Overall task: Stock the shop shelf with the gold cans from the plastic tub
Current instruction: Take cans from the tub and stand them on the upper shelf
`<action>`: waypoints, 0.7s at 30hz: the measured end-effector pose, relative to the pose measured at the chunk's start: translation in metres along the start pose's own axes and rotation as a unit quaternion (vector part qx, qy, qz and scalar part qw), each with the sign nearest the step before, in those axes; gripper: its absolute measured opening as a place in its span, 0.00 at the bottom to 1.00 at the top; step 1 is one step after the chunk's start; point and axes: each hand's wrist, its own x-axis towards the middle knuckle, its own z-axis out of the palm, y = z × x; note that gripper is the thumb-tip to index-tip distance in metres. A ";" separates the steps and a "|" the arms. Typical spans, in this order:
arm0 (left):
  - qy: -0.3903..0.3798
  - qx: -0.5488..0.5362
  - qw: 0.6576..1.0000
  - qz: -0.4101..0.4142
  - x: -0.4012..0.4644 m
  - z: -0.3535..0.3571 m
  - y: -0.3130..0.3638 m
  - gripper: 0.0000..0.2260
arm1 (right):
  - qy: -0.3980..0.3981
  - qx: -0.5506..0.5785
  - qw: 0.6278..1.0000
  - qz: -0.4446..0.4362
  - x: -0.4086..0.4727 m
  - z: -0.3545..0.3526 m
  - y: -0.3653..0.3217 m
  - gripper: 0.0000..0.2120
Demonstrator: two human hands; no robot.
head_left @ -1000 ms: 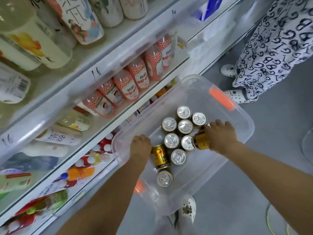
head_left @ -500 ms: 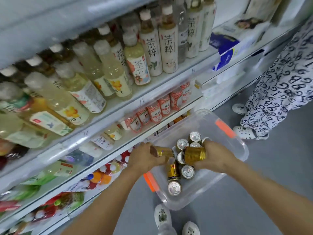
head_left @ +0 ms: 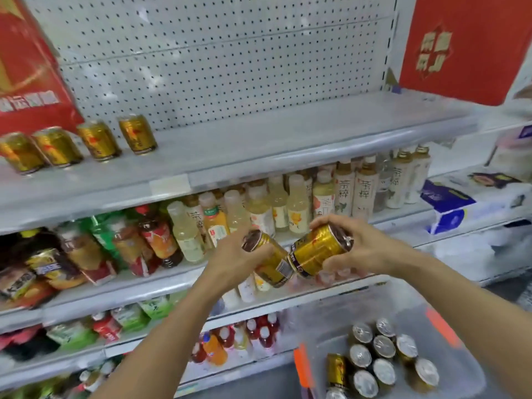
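One gold can (head_left: 266, 256) is gripped in my left hand (head_left: 230, 262), another can (head_left: 316, 250) in my right hand (head_left: 365, 249), fingers curled round each, both tilted, ends touching. Four cans (head_left: 77, 144) stand on the upper shelf (head_left: 259, 145). More sit in the tub (head_left: 457, 378) below.

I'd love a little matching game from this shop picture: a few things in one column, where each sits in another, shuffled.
Things:
1. row of four gold cans
2. silver-topped cans
3. can in the left hand
4. red box

Places:
A. inside the plastic tub on the floor
B. right end of the top shelf
C. held in the air before the bottle shelf
D. left end of the top shelf

Pairs: 1-D, 2-A, 3-C, 4-B
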 end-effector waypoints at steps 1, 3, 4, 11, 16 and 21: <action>0.015 0.001 1.000 0.009 -0.001 -0.012 0.003 0.12 | -0.004 -0.017 1.000 -0.014 0.007 -0.002 -0.013 0.30; 0.037 0.005 0.999 0.020 -0.001 -0.036 0.009 0.11 | -0.013 -0.037 0.998 -0.042 0.022 -0.005 -0.038 0.31; 0.046 0.005 0.999 0.022 0.000 -0.047 0.013 0.12 | -0.019 -0.040 0.998 -0.053 0.028 -0.007 -0.049 0.32; 0.136 0.041 0.989 0.035 0.029 -0.134 0.032 0.16 | -0.033 -0.037 0.990 -0.132 0.100 -0.023 -0.135 0.30; 0.159 0.054 0.985 0.050 0.072 -0.198 0.026 0.19 | -0.017 -0.072 0.982 -0.171 0.179 -0.026 -0.180 0.30; 0.177 0.056 0.981 0.052 0.109 -0.251 0.008 0.19 | -0.035 -0.162 0.975 -0.151 0.266 -0.013 -0.201 0.31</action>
